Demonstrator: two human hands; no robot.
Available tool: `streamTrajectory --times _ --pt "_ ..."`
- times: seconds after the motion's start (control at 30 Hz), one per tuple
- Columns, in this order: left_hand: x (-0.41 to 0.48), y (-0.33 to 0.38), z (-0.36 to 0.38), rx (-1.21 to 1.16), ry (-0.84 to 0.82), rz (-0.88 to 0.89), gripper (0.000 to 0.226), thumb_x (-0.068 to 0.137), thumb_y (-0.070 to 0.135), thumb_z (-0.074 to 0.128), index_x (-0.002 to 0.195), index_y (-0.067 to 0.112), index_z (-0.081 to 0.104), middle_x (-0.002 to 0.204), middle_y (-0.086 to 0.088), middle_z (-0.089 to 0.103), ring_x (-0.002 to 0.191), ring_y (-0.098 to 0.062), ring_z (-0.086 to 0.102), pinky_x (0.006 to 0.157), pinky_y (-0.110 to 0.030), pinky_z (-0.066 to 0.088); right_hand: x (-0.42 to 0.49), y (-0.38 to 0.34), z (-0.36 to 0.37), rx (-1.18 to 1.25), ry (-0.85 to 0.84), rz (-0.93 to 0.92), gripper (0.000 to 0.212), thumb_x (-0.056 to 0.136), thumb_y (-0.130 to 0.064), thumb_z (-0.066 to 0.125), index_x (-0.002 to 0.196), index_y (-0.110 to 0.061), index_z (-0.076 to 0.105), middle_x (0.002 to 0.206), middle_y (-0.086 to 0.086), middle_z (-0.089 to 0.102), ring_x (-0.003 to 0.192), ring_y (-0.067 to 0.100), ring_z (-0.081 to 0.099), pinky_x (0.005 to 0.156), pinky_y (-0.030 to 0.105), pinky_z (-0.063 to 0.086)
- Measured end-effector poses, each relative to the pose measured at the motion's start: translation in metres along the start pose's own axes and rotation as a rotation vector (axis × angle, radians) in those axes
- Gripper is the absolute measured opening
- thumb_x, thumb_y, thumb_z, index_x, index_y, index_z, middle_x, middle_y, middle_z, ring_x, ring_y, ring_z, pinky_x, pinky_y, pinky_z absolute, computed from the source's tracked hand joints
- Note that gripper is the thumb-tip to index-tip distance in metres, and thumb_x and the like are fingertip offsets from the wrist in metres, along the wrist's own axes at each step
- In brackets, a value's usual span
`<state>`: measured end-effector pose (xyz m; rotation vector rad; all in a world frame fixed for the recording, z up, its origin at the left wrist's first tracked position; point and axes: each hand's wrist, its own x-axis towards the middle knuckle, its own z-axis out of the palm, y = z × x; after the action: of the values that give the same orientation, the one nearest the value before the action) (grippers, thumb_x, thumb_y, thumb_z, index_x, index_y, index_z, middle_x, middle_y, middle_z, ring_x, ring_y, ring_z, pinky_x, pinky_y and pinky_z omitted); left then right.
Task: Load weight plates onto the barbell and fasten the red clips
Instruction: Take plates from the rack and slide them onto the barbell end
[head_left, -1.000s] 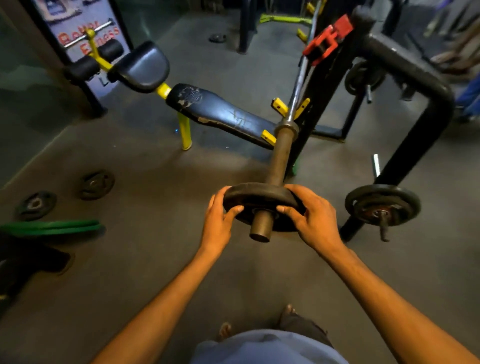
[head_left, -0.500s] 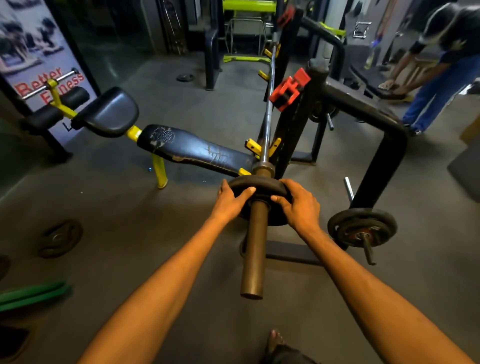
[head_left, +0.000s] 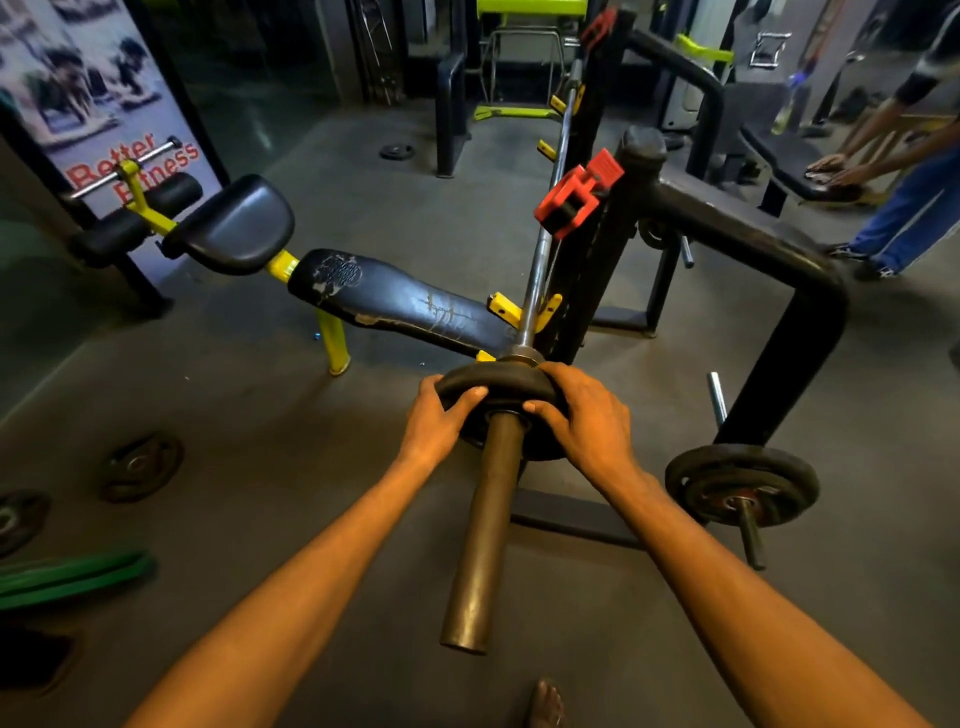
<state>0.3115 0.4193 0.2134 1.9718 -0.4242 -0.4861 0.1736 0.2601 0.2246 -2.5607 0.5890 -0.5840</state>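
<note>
A black weight plate (head_left: 498, 382) sits on the barbell sleeve (head_left: 480, 540), pushed up against the collar at the sleeve's inner end. My left hand (head_left: 434, 421) grips its left rim and my right hand (head_left: 584, 415) grips its right rim. The barbell shaft (head_left: 540, 249) runs away from me across yellow rack hooks. A red clip (head_left: 574, 195) sits on top of the black rack post, above and beyond the plate. Another red clip (head_left: 597, 26) shows far back near the other end.
A black bench (head_left: 400, 301) on yellow legs lies to the left. Plates hang on a rack peg (head_left: 743, 488) at the right. Loose plates (head_left: 140, 465) and a green plate (head_left: 72, 577) lie on the floor at left. A person (head_left: 904, 171) bends at far right.
Both hands slid the plate from the sleeve's near end all the way along to the collar. The camera lifted, so more of the room behind the rack shows.
</note>
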Motion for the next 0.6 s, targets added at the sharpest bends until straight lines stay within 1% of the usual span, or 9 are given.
streamTrajectory --times 0.1,0.17,0.23,0.27,0.37,0.43,0.5,0.53,0.6 --pt "-0.011 0.0 -0.002 0.017 0.063 -0.008 0.068 0.092 0.052 0.063 0.146 0.017 0.041 0.138 -0.006 0.058 0.129 -0.023 0.055 0.091 -0.024 0.043 -0.012 0.003 0.001 0.176 0.091 0.242 0.067 0.088 -0.057 0.069 0.143 -0.027 0.046 0.135 -0.002 0.06 0.121 0.015 0.056 0.088 0.027 0.044" --pt "-0.025 -0.004 -0.001 0.077 0.079 0.065 0.082 0.091 0.054 0.062 0.157 0.019 0.028 0.159 -0.007 0.037 0.147 -0.021 0.035 0.109 -0.026 0.032 -0.034 0.002 0.004 0.451 0.115 0.472 0.074 0.087 -0.057 0.07 0.147 -0.024 0.042 0.136 -0.006 0.053 0.123 0.011 0.05 0.092 0.027 0.04" --pt "-0.038 -0.007 0.001 0.197 0.033 0.219 0.092 0.09 0.058 0.061 0.161 0.026 0.012 0.169 -0.004 0.008 0.155 -0.018 0.011 0.12 -0.033 0.019 -0.05 -0.001 0.014 0.676 0.067 0.581 0.069 0.088 -0.058 0.068 0.145 -0.029 0.042 0.13 -0.014 0.048 0.121 0.005 0.047 0.097 0.028 0.041" --pt "-0.04 -0.009 0.003 0.269 0.004 0.295 0.096 0.09 0.059 0.061 0.161 0.03 0.004 0.17 -0.001 -0.002 0.156 -0.017 0.004 0.12 -0.035 0.016 -0.051 -0.004 0.021 0.75 0.07 0.608 0.065 0.086 -0.063 0.068 0.138 -0.031 0.045 0.132 -0.015 0.052 0.121 0.006 0.052 0.101 0.031 0.045" --pt "-0.04 -0.012 0.007 0.395 -0.044 0.405 0.107 0.087 0.062 0.062 0.159 0.035 -0.012 0.168 0.002 -0.017 0.156 -0.02 -0.008 0.118 -0.038 0.014 -0.037 -0.015 0.04 0.9 0.176 0.735 0.09 0.075 -0.078 0.067 0.145 -0.027 0.046 0.135 -0.003 0.063 0.125 0.015 0.06 0.107 0.047 0.051" --pt "-0.037 -0.012 0.011 0.378 -0.054 0.409 0.111 0.085 0.064 0.064 0.157 0.036 -0.016 0.167 0.003 -0.023 0.155 -0.022 -0.016 0.118 -0.042 0.012 -0.026 -0.024 0.044 0.949 0.27 0.808 0.082 0.08 -0.069 0.069 0.145 -0.024 0.047 0.132 -0.002 0.064 0.121 0.015 0.061 0.102 0.038 0.053" --pt "-0.032 -0.011 0.014 0.321 -0.072 0.394 0.113 0.084 0.064 0.065 0.157 0.037 -0.017 0.166 0.004 -0.027 0.154 -0.021 -0.021 0.118 -0.044 0.01 -0.019 -0.029 0.044 0.968 0.345 0.844 0.073 0.085 -0.058 0.072 0.143 -0.021 0.048 0.125 -0.001 0.064 0.112 0.013 0.061 0.086 0.023 0.051" --pt "-0.026 -0.012 0.014 0.291 -0.085 0.392 0.113 0.083 0.064 0.065 0.157 0.037 -0.016 0.166 0.005 -0.027 0.153 -0.02 -0.022 0.119 -0.045 0.01 -0.014 -0.029 0.045 0.961 0.373 0.845 0.07 0.085 -0.054 0.074 0.141 -0.02 0.049 0.122 -0.001 0.065 0.106 0.011 0.062 0.08 0.02 0.049" --pt "-0.009 -0.011 0.012 0.264 -0.123 0.39 0.113 0.083 0.064 0.065 0.158 0.035 -0.014 0.165 0.005 -0.027 0.154 -0.019 -0.021 0.122 -0.049 0.011 0.0 -0.027 0.044 0.946 0.399 0.831 0.066 0.083 -0.052 0.077 0.135 -0.02 0.051 0.115 -0.002 0.066 0.102 0.01 0.064 0.081 0.024 0.052"
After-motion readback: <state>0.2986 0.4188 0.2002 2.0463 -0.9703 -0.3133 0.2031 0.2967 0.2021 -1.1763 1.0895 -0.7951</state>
